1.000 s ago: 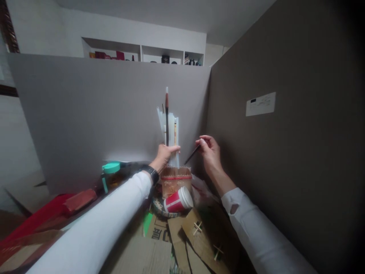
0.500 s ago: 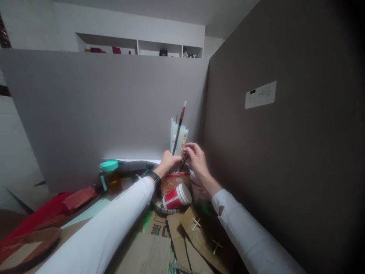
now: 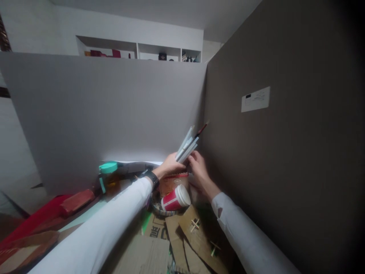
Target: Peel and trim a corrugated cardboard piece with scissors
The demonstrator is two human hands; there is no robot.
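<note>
My left hand (image 3: 172, 165) is closed around a bundle of translucent white sticks (image 3: 186, 149), which leans to the right. A thin paintbrush (image 3: 202, 129) with a dark handle and reddish upper part pokes out behind them. Close by on the right, the fingers of my right hand (image 3: 199, 166) are bent together near the bundle's lower end; what they pinch is hidden. Below both hands stands a brown pot (image 3: 173, 184) with a red band at its rim. A red and white paper cup (image 3: 176, 198) with a white lid lies tilted in front of it.
Cardboard pieces (image 3: 199, 232) with small crossed wooden sticks (image 3: 195, 225) lie in front. To the left are a turquoise-lidded jug (image 3: 110, 178) and a red case (image 3: 76, 202). Grey partitions (image 3: 128, 110) rise behind and at the right, the latter bearing a white label (image 3: 256, 99).
The white sticks and the paintbrush have swung from nearly upright to a rightward lean. My right hand has moved slightly down and left, and the dark stick at its fingers no longer shows.
</note>
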